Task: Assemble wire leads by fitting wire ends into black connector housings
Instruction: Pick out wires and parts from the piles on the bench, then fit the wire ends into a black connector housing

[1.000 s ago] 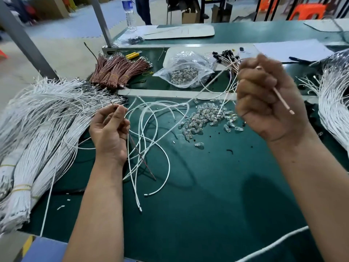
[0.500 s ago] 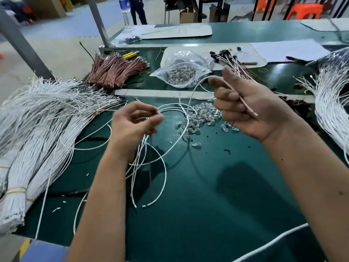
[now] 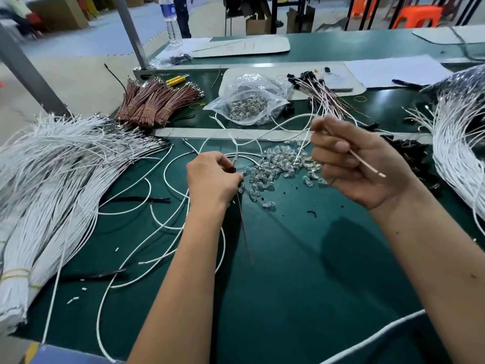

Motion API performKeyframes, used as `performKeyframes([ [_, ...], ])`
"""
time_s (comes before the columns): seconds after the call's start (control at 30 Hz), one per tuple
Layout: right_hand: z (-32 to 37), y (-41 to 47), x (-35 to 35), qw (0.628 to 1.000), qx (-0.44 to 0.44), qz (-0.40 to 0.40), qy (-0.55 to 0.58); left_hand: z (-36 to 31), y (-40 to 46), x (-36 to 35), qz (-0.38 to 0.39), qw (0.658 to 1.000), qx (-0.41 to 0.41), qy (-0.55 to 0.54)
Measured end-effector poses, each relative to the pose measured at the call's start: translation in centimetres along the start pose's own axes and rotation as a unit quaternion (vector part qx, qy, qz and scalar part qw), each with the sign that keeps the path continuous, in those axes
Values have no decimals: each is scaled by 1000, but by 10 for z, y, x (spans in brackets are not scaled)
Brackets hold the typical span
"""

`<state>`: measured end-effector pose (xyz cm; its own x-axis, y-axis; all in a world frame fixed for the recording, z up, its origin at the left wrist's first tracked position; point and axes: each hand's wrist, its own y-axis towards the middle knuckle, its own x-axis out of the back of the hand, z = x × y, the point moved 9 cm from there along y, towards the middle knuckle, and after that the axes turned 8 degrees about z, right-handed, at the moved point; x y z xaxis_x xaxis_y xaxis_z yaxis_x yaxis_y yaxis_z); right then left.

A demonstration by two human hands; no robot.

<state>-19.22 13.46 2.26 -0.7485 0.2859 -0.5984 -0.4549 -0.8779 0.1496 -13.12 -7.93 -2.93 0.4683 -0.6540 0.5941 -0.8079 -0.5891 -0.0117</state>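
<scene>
1. A small black connector housing point(image 3: 231, 169) sits pinched at the fingertips of the left hand point(image 3: 210, 179), low over the green bench point(image 3: 288, 285), just left of the pile of clear bulbs point(image 3: 280, 166).
2. The left hand's grip is closed tight on that housing; a thin brown wire point(image 3: 244, 232) trails from it down toward the near edge, and a white wire point(image 3: 234, 147) rises from the fingertips.
3. The right hand point(image 3: 364, 164) is raised above the bench, its fingers curled round a pinkish wire lead point(image 3: 367, 165) whose bare end sticks out past the knuckles; a white wire loops away from its fingertips.
4. Loose white wires point(image 3: 168, 222) lie looped on the bench round the left forearm.
5. A big sheaf of white wires point(image 3: 52, 179) covers the left side; another white bundle point(image 3: 459, 153) lies at the right edge.
6. Farther back lie bundles of brown wires point(image 3: 154, 103), a clear bag of bulbs point(image 3: 249, 103) and a cluster of finished leads with black housings point(image 3: 315, 85).
</scene>
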Motion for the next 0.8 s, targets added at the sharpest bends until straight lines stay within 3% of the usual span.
performKeyframes([
  [0.2,35,-18,0,962,89,71,246,16,7,6,-30,998,31,-50],
  [0.43,78,-49,27,920,182,14,346,30,16,31,-78,995,63,-2],
  [0.53,77,-53,37,937,171,-9,303,30,15,39,-83,994,66,-10],
  [0.6,69,-54,46,963,165,-46,205,20,13,37,-72,996,47,-31],
  [0.7,54,-60,59,984,141,-111,15,-9,3,23,-26,988,-14,-151],
  [0.8,43,-67,67,980,130,-142,-50,-47,-12,-7,69,954,-64,-284],
])
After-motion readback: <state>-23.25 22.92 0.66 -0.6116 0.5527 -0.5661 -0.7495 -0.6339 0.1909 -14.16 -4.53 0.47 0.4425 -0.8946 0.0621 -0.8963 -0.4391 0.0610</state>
